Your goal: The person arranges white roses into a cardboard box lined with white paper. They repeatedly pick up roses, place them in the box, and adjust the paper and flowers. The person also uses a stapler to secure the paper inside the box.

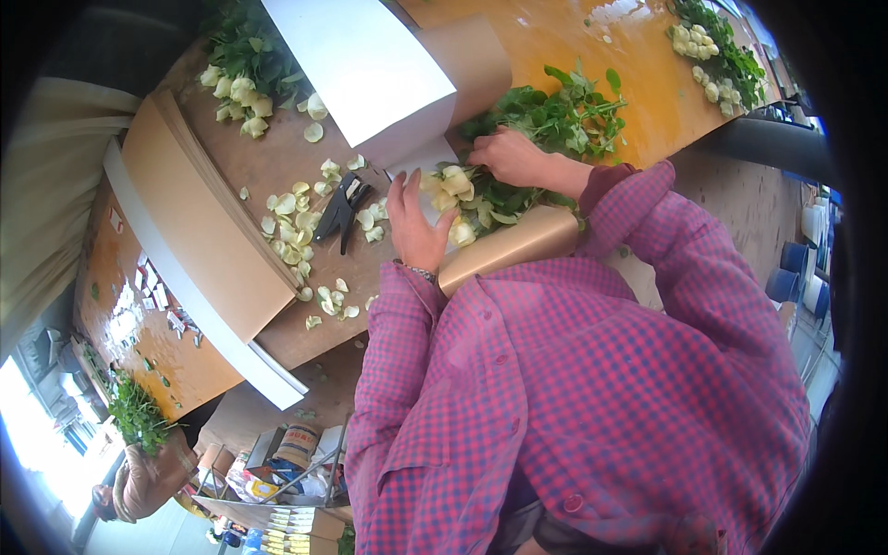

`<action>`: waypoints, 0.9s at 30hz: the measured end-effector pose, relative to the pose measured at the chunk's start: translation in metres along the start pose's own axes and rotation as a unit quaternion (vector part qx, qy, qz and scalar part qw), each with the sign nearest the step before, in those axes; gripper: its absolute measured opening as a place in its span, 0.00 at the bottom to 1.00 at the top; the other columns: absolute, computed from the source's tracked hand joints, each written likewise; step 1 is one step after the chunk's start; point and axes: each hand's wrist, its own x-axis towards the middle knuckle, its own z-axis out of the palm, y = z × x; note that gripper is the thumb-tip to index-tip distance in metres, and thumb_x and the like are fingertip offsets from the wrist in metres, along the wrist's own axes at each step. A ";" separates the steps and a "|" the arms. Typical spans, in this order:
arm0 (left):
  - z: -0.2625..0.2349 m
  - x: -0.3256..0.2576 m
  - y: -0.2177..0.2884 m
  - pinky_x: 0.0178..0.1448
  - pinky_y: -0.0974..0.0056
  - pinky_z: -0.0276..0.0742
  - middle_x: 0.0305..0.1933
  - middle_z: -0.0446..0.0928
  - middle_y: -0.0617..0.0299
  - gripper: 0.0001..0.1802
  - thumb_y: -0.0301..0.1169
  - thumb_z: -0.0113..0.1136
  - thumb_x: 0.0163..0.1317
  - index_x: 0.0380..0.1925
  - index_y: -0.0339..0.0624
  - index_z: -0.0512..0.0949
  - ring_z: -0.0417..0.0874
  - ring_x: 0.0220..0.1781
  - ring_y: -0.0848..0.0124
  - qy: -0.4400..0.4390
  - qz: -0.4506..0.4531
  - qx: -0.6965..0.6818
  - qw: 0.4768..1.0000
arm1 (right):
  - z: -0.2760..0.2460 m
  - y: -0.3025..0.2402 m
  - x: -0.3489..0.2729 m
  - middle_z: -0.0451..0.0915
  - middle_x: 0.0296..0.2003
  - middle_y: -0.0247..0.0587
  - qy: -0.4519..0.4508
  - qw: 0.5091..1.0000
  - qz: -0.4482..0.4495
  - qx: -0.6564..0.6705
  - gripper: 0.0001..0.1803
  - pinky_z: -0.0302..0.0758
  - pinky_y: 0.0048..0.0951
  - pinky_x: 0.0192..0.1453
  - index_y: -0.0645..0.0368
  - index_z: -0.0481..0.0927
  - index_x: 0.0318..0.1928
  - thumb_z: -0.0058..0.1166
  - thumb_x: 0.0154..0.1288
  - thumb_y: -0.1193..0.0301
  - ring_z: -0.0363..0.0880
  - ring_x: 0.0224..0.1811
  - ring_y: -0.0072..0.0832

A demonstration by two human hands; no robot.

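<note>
Roses point(455, 190) with pale cream heads lie in a bunch on the counter point(268, 166), in the upper middle of the head view, with their green leaves spreading up and to the right. The left hand point(413, 225) rests flat against the flower heads from the left side, fingers straight and together, so its grip is wide and holds nothing closed. The right hand point(511, 155) lies on the stems and leaves just above the heads; its fingers curl down into the bunch, but I cannot tell if they really close on a stem. Under the bunch, a sheet of brown paper point(518, 239) curls up at the near edge, touching the person's checked sleeve point(638, 208). A white sheet point(365, 65) lies just above the hands. A black stapler point(340, 208) sits left of the left hand, among loose cream petals point(294, 217). A stack of brown paper sheets point(199, 217) lies further left. Another bunch of pale roses point(239, 91) lies at the top left, and one more bunch point(708, 44) at the top right.
</note>
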 end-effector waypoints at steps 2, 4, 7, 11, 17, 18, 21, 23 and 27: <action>-0.001 0.009 -0.001 0.75 0.46 0.71 0.76 0.67 0.47 0.45 0.33 0.83 0.47 0.68 0.42 0.75 0.70 0.73 0.41 -0.027 0.056 0.063 0.996 | 0.002 0.000 0.001 0.83 0.41 0.40 0.003 1.000 -0.004 -0.004 0.16 0.75 0.48 0.56 0.52 0.88 0.48 0.59 0.59 0.75 0.83 0.45 0.46; 0.002 0.019 -0.004 0.74 0.46 0.71 0.74 0.70 0.48 0.43 0.36 0.83 0.47 0.66 0.42 0.77 0.71 0.72 0.42 -0.071 0.102 0.120 0.985 | 0.002 0.000 0.002 0.83 0.41 0.40 0.003 1.000 -0.001 -0.013 0.16 0.76 0.48 0.56 0.52 0.89 0.48 0.59 0.59 0.76 0.83 0.45 0.46; 0.011 0.026 -0.009 0.73 0.46 0.72 0.70 0.76 0.50 0.39 0.38 0.81 0.48 0.63 0.43 0.79 0.72 0.70 0.44 -0.062 0.129 0.137 0.980 | -0.005 -0.003 0.002 0.84 0.43 0.43 -0.004 1.000 0.010 0.011 0.16 0.78 0.49 0.56 0.50 0.88 0.48 0.57 0.60 0.76 0.84 0.47 0.48; 0.022 0.025 -0.016 0.69 0.45 0.74 0.62 0.81 0.48 0.31 0.36 0.76 0.52 0.57 0.39 0.81 0.76 0.64 0.44 -0.008 0.129 0.098 0.987 | -0.026 -0.008 -0.002 0.84 0.43 0.42 0.083 0.994 0.016 0.072 0.12 0.78 0.44 0.54 0.50 0.89 0.46 0.61 0.62 0.73 0.84 0.46 0.44; 0.026 0.020 -0.022 0.66 0.42 0.74 0.57 0.82 0.47 0.26 0.34 0.74 0.53 0.52 0.35 0.81 0.76 0.61 0.43 0.002 0.140 0.104 0.985 | -0.049 -0.020 0.008 0.82 0.41 0.36 0.286 0.958 -0.020 -0.025 0.09 0.77 0.40 0.52 0.49 0.90 0.41 0.63 0.60 0.71 0.81 0.48 0.40; 0.027 0.019 -0.022 0.66 0.42 0.74 0.56 0.82 0.47 0.26 0.33 0.75 0.53 0.52 0.35 0.81 0.76 0.61 0.43 0.000 0.132 0.103 0.986 | -0.047 -0.025 0.009 0.82 0.42 0.35 0.290 0.956 -0.017 -0.042 0.10 0.77 0.41 0.53 0.49 0.90 0.41 0.65 0.58 0.72 0.80 0.48 0.40; 0.027 0.016 -0.021 0.65 0.42 0.74 0.54 0.81 0.47 0.27 0.32 0.76 0.53 0.53 0.35 0.80 0.76 0.60 0.42 0.005 0.113 0.089 0.990 | -0.038 -0.039 0.010 0.81 0.42 0.33 0.261 0.963 -0.014 -0.072 0.10 0.77 0.42 0.54 0.49 0.90 0.40 0.64 0.57 0.73 0.79 0.51 0.40; 0.028 0.013 -0.020 0.64 0.43 0.75 0.53 0.81 0.46 0.29 0.32 0.77 0.53 0.54 0.36 0.78 0.76 0.59 0.42 0.022 0.106 0.064 0.992 | -0.032 -0.043 0.016 0.82 0.43 0.34 0.236 0.968 -0.021 -0.085 0.10 0.79 0.41 0.51 0.51 0.89 0.39 0.61 0.58 0.74 0.82 0.50 0.39; 0.030 0.010 -0.018 0.63 0.45 0.76 0.55 0.80 0.46 0.34 0.33 0.80 0.53 0.59 0.36 0.75 0.77 0.59 0.43 0.021 0.000 0.017 1.000 | -0.019 -0.044 0.028 0.83 0.44 0.38 0.218 0.976 -0.001 -0.007 0.14 0.83 0.43 0.44 0.49 0.87 0.47 0.58 0.61 0.75 0.86 0.43 0.43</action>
